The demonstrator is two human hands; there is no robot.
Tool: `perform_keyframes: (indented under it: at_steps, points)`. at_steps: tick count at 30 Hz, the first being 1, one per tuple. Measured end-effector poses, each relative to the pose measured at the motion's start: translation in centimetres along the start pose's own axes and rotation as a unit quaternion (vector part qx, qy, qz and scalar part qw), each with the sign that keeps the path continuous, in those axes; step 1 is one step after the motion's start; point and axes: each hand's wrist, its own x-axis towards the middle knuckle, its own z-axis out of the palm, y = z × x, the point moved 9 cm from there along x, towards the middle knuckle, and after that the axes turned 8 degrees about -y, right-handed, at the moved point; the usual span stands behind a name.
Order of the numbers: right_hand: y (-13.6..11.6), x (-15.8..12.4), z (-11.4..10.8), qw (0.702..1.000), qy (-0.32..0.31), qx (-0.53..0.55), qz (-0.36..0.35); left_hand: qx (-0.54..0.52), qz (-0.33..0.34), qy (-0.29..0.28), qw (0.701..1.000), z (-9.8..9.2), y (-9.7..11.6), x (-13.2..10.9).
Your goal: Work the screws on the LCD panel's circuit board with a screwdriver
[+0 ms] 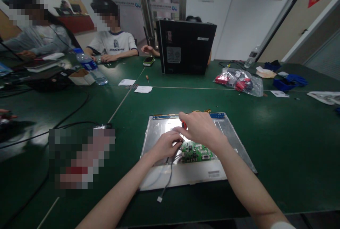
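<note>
A flat silver metal panel (233, 140) lies on the green table (278, 151) in front of me, with a green circuit board (196, 152) on it near the front. My right hand (200, 128) is closed round a tool with a red handle (183, 125), held upright over the board. My left hand (166, 144) sits just left of the board, fingers curled together by the tool's lower end; what they pinch is hidden. A grey cable with a white plug (159, 198) trails off the panel's front edge.
A black computer case (186, 46) stands behind the panel. A plastic bag of red parts (239, 80) and blue items (289, 81) lie at the right. A water bottle (91, 67), paper slips (143, 89), a small screwdriver (147, 78) and black cables (71, 112) are at the left. Two people sit at the far side.
</note>
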Motion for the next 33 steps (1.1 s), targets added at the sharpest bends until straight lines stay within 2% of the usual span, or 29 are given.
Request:
perform_keyframes:
  at_steps: [3,9,15,21,26,33]
  points:
    - [0.14,0.12,0.10,1.000,-0.010,0.004,0.010,0.000,0.004,-0.002,1.000,0.11,-0.12,-0.03]
    - [-0.47,-0.39,-0.37,0.999,0.015,0.021,-0.022,-0.017,0.023,0.010,1.000,0.07,0.01,-0.10]
    - [0.26,-0.01,0.11,1.000,0.001,-0.005,0.015,0.010,0.010,0.000,1.000,0.17,-0.12,-0.06]
    - [-0.68,-0.37,-0.34,0.999,0.017,0.018,-0.038,-0.003,0.022,0.012,1.000,-0.05,0.09,-0.06]
    - [0.03,-0.19,0.10,1.000,0.000,0.003,-0.006,0.004,0.016,0.004,1.000,0.05,0.09,-0.04]
    - [-0.67,-0.34,0.07,0.999,0.009,0.021,-0.048,0.006,0.026,0.017,1.000,-0.29,0.53,-0.08]
